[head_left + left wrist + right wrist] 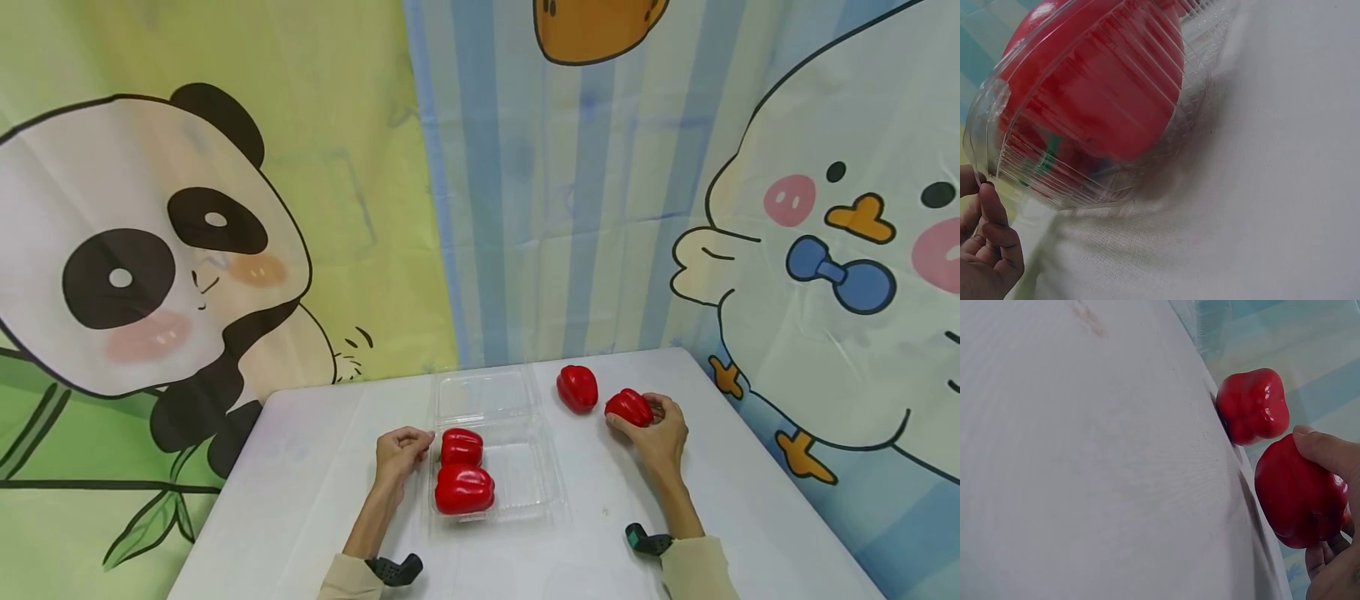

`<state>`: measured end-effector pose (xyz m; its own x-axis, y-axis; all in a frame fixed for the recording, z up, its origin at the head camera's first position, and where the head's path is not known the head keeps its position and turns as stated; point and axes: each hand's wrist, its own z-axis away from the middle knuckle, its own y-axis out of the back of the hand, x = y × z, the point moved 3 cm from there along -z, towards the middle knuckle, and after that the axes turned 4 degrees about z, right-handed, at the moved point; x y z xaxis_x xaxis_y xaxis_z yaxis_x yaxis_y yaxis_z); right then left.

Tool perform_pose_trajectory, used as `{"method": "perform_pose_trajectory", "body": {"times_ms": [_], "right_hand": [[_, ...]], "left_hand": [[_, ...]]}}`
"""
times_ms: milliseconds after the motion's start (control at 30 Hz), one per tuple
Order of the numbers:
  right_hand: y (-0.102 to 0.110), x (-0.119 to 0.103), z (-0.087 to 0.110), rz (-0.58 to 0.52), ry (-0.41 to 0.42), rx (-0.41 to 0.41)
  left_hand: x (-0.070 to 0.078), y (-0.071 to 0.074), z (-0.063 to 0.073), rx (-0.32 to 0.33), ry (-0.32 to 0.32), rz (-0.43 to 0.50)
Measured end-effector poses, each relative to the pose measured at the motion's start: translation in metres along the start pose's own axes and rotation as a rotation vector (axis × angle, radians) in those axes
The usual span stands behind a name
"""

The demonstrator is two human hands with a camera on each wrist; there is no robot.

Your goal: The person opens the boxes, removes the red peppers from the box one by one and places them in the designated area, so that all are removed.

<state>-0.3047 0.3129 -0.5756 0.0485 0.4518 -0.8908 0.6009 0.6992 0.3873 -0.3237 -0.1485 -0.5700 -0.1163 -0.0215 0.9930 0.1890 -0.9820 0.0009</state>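
Observation:
My right hand (662, 429) grips a red bell pepper (628, 407), thumb on one side and fingers on the other; in the right wrist view this pepper (1300, 494) looks slightly raised off the table. Another red bell pepper (577, 388) lies just beyond it to the left. With thumb and fingertips my left hand (401, 454) pinches the left rim of a clear plastic clamshell box (525, 475). Two red bell peppers, a rear one (461, 447) and a front one (465, 489), sit in the box's left half. The left wrist view shows them through the ribbed wall (1104, 181).
The box's clear lid (483, 396) lies folded back toward the far edge of the white table (300, 467). Behind the table hangs a printed curtain (517, 208) with cartoon animals. A dark wrist device (395, 570) sits on the left wrist, another (647, 540) on the right.

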Motion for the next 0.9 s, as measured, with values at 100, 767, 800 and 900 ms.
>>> {"method": "perform_pose_trajectory", "body": {"times_ms": [100, 767, 800, 900], "right_hand": [[-0.0006, 0.0005, -0.001, 0.002, -0.003, 0.005], [-0.005, 0.0035, -0.0058, -0.009, -0.041, 0.026], [-0.0053, 0.004, -0.0064, -0.009, -0.041, 0.025], [-0.0057, 0.0051, -0.0078, -0.014, -0.043, 0.03]], "left_hand": [[0.0005, -0.0003, -0.0004, 0.0, -0.001, 0.004], [0.0013, 0.0005, 0.0015, 0.002, 0.004, 0.021], [0.0014, 0.0004, 0.0015, 0.001, 0.003, 0.02], [0.0014, 0.0, 0.0013, -0.002, 0.001, 0.017]]}}
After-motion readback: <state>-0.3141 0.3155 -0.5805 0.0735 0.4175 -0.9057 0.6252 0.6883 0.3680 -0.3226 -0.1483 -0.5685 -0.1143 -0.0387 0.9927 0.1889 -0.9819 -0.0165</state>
